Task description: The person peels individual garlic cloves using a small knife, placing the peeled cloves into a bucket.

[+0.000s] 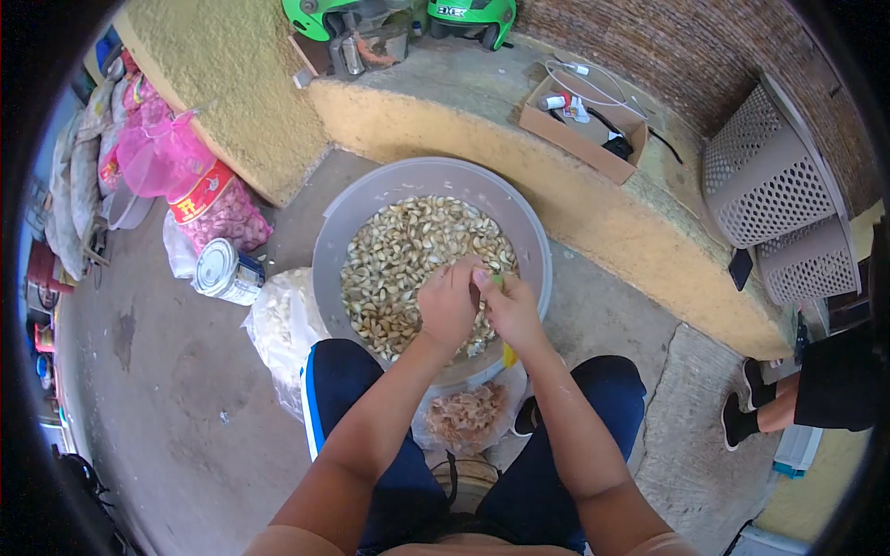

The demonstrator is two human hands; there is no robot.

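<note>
A large grey tub (326,250) stands between my knees, filled with garlic cloves (399,241) that look wet. Over its near right part, my left hand (450,304) and my right hand (513,310) meet, fingertips close together. My left hand's fingers are closed, and what they pinch is hidden. In my right hand is a slim tool (509,356), its yellow end showing below the palm and a bit of green by the thumb; its blade, if any, is not visible. Below the tub's near rim sits a clear bag of garlic skins (465,417).
Left of the tub are a white plastic bag (283,324), a tin can (228,271) and a pink net sack (222,208). A low yellow ledge (417,130) runs behind, bearing a cardboard box (586,139), perforated baskets (769,185) and green helmets (473,17). Another person's legs (788,405) show at right.
</note>
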